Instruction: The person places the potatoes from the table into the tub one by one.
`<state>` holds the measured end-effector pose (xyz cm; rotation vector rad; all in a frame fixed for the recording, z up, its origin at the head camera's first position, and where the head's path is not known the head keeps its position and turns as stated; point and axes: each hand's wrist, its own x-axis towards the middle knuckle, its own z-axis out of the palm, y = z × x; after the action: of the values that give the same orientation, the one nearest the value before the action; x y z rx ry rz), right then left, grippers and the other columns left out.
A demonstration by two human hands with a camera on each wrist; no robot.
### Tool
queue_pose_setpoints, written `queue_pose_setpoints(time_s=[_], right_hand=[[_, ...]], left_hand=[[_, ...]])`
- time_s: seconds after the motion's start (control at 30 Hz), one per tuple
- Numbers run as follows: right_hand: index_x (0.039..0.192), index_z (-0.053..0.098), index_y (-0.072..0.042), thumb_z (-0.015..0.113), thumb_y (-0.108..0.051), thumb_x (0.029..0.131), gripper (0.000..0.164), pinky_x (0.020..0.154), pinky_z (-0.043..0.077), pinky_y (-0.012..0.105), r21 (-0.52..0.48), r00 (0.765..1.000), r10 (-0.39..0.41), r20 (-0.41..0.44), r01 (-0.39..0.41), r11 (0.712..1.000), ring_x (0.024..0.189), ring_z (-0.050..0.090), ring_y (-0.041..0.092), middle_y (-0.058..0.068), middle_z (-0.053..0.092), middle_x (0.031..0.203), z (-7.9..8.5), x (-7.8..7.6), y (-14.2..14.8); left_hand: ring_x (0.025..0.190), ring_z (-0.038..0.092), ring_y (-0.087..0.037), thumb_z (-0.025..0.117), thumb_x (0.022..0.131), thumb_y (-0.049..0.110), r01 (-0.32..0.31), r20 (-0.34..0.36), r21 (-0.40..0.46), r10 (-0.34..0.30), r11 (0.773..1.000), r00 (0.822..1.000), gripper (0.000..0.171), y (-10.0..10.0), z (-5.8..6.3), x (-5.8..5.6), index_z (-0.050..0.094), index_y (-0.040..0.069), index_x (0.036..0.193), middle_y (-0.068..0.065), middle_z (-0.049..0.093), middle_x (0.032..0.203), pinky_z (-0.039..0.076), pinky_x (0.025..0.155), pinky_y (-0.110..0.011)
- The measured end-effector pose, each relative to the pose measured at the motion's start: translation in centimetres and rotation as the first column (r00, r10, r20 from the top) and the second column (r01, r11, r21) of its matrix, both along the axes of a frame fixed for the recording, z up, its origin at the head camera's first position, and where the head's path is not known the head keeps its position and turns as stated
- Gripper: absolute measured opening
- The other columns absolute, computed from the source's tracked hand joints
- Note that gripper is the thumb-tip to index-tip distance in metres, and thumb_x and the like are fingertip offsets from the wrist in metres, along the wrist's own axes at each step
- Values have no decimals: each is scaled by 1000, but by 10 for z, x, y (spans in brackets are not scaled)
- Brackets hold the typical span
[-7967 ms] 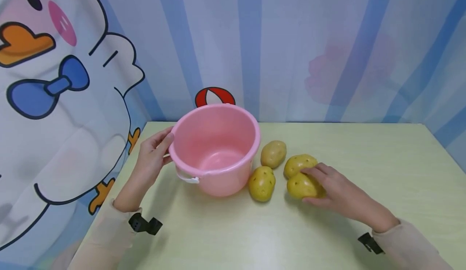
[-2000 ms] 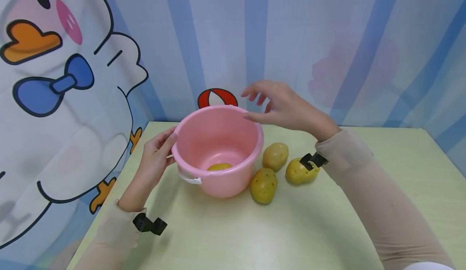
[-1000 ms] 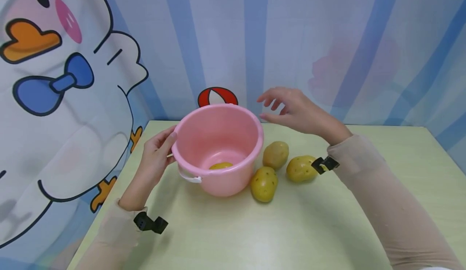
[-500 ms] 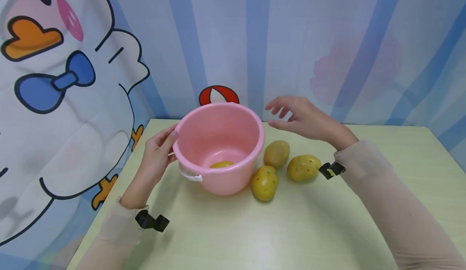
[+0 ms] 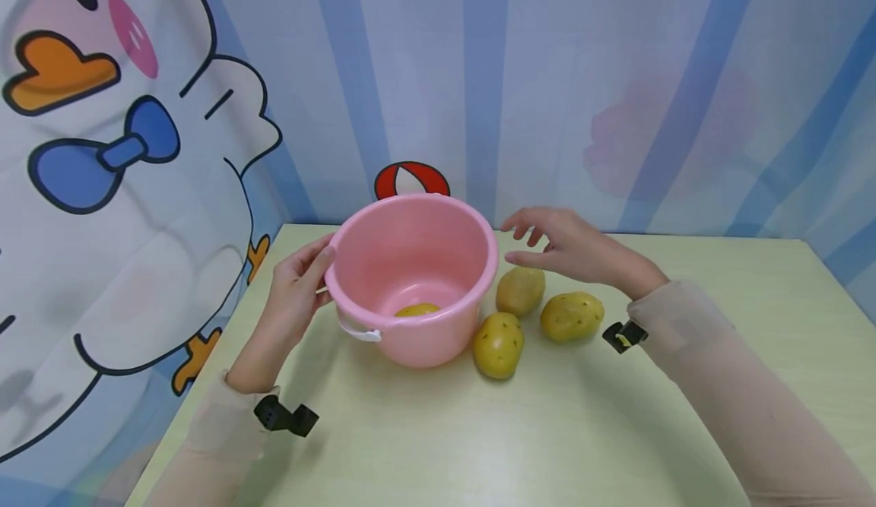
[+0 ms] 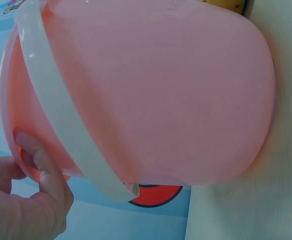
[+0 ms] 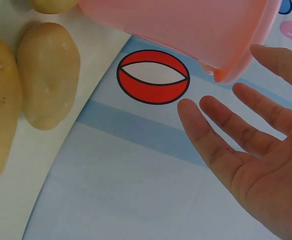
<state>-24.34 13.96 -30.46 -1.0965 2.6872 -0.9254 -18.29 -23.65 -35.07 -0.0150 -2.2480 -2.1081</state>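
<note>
A pink bucket (image 5: pixel 424 340) stands on the table with one yellow potato (image 5: pixel 417 309) showing inside, partly hidden by the near rim. My left hand (image 5: pixel 290 286) pinches the bucket's left rim between thumb and fingers, as the left wrist view also shows. My right hand (image 5: pixel 564 245) holds nothing; its fingers are loosely bent and apart, just right of the bucket. Below it lies a pale potato (image 5: pixel 520 293). A pitted yellow potato (image 5: pixel 498 346) rests beside the bucket's lower right side, and another yellow potato (image 5: pixel 572 316) lies farther right.
The bucket's white handle (image 6: pixel 61 112) hangs down along its outside. A light-coloured table (image 5: pixel 438 446) is backed by a blue striped cloth (image 5: pixel 547 96). At the left the cloth carries a large cartoon duck (image 5: pixel 171 286).
My right hand took a potato from the right and it now lies in the bucket. Since then the hand has drawn back right and lowered over the pale potato. My left hand stays on the rim.
</note>
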Motion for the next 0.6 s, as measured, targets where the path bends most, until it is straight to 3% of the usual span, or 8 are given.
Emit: queue_pose_setpoints(time_s=[0.37, 0.6], right_hand=[[130, 60, -2, 72, -26, 93, 45, 80, 56, 39, -8, 996, 44, 81, -43, 999, 103, 59, 29, 6, 65, 116, -23, 5, -2], [132, 59, -4, 71, -30, 94, 47, 84, 56, 41, 16, 989, 24, 148, -27, 1000, 106, 58, 32, 6, 63, 116, -32, 10, -4]], left_hand=[[95, 65, -13, 53, 105, 32, 5, -8, 4, -5, 1000, 1000, 52, 0, -1, -1, 45, 5, 149, -16, 54, 131, 56, 76, -20], [96, 64, -13, 52, 105, 31, 5, -8, 13, -5, 1000, 1000, 52, 0, -1, 0, 44, 5, 150, -16, 52, 134, 56, 76, -19]])
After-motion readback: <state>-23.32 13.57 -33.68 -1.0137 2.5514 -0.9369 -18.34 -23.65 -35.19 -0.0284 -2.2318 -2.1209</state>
